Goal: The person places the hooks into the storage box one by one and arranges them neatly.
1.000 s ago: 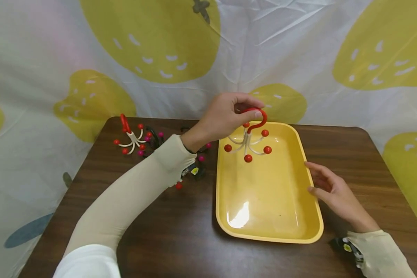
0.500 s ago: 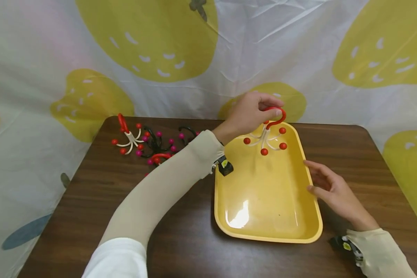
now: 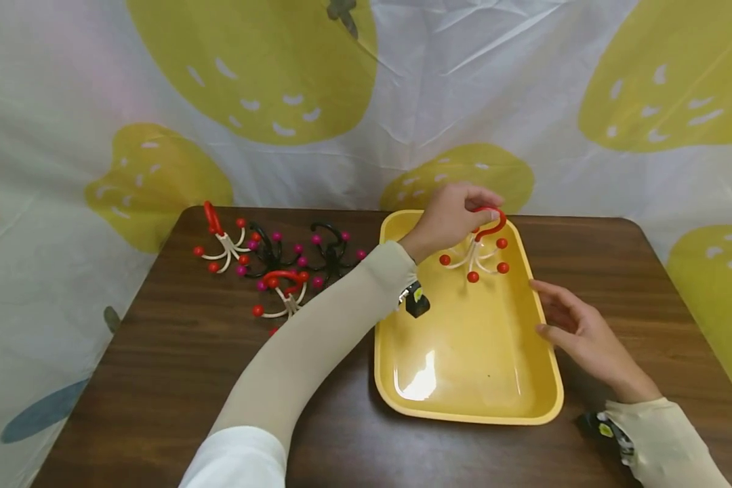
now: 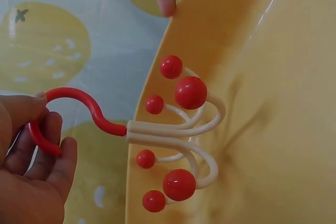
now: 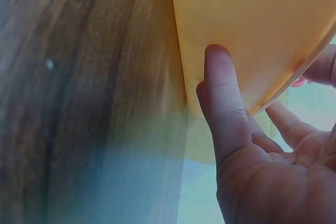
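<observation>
My left hand [image 3: 454,220] pinches the red hook end of a multi-arm hook hanger [image 3: 473,256] between thumb and fingers. The hanger has curved white arms tipped with red balls. It hangs upright inside the far right part of a yellow tray [image 3: 396,400]. In the left wrist view its arms stand close over the tray floor, and their shadow falls beside them. My right hand [image 3: 585,339] touches the tray's right side from outside, fingers and thumb apart. One finger [image 5: 223,77] lies straight against the outer wall in the right wrist view.
Left of the tray lie two black hangers with pink balls, one black hanger [image 3: 332,256] nearer the tray. A white-and-red hanger [image 3: 224,244] stands at the far left, another red-hooked hanger [image 3: 289,298] partly behind my left sleeve. A patterned cloth [image 3: 427,81] hangs behind the table.
My left hand has carried the hanger right over the tray, then lowered it toward the tray floor. The right hand has stayed at the tray's side.
</observation>
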The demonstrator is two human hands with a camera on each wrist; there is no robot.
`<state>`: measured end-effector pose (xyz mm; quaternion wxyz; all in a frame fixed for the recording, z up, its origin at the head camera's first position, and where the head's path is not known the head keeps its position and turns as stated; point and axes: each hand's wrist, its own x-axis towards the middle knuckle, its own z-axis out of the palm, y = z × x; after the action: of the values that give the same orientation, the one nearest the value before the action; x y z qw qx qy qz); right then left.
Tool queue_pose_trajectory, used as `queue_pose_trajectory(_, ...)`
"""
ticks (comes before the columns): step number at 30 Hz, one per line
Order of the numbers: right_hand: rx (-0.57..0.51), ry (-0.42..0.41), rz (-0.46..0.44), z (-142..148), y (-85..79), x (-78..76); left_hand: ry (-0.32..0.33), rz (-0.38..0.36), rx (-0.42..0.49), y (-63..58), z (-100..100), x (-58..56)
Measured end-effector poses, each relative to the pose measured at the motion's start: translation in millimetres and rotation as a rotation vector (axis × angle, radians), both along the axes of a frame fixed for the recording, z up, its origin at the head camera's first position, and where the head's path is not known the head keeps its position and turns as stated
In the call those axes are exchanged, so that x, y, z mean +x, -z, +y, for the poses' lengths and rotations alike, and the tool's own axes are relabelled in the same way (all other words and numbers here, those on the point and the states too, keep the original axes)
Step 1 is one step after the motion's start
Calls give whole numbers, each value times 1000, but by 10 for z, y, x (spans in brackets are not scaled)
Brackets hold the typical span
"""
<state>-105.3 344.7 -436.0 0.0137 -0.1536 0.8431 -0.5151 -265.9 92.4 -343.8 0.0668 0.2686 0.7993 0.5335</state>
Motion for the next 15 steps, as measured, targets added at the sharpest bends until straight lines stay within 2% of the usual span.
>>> queue_pose_trajectory(9, -11, 2, 0, -14, 21, -11, -60, -46, 7, 212, 53, -52)
queue_pose_trajectory(15, 16, 11, 0, -27, 11, -39, -93, -75, 11, 264, 50, -66)
